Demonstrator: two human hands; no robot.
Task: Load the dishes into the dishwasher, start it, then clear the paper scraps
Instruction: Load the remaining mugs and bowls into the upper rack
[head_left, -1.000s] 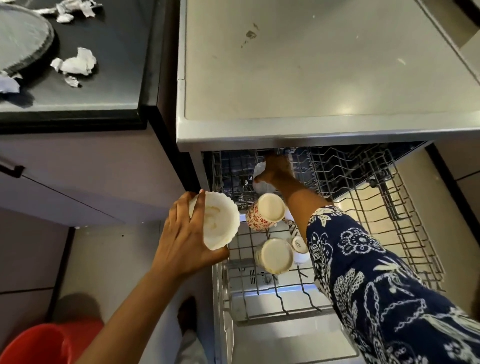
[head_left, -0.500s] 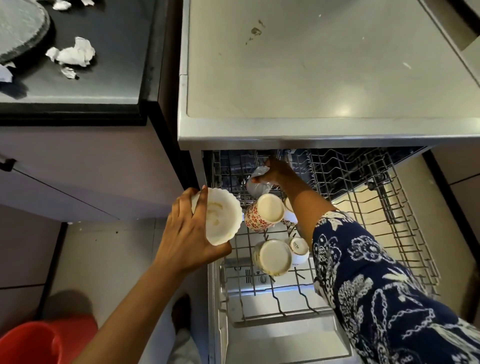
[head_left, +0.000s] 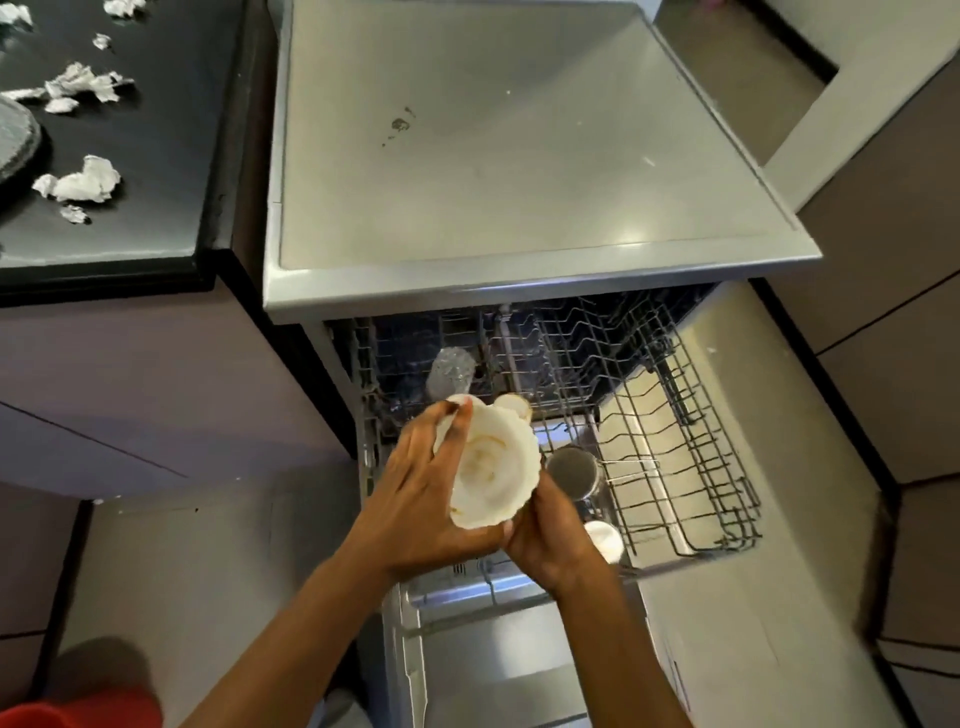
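1. The white bowl (head_left: 493, 467) is held over the front-left part of the pulled-out rack (head_left: 701, 467), at the centre of the view. It is tilted so that its scalloped rim and inside are turned toward the camera. Faint brownish marks are seen inside it.
2. The bowl is grasped by the left hand (head_left: 421, 499) from its 9 o'clock side. The fingers (head_left: 457, 426) are curled over the rim at 11 o'clock.
3. The right hand (head_left: 550, 540) is placed against the bowl's underside at 5 o'clock. Its fingers are hidden behind the bowl, so whether they are clasped round it cannot be told.
4. Within the rack, an upturned glass (head_left: 451, 371) is located at 11 o'clock from the bowl, a steel cup (head_left: 571, 470) just beside it at 3 o'clock, and a white cup (head_left: 602, 540) at 4 o'clock. A further rim at 12 o'clock is partly covered by the bowl.
5. The rack is extended from the dishwasher (head_left: 493, 156) over the lowered door (head_left: 493, 665), which is seen at 6 o'clock.
6. The paper scraps (head_left: 80, 179) are scattered on the black counter (head_left: 156, 156), well apart from the bowl at 10 o'clock.
7. A grey plate (head_left: 15, 140) is cut off by the frame's left edge, just beside the scraps.
8. A red container (head_left: 78, 712) is visible on the floor at 8 o'clock.
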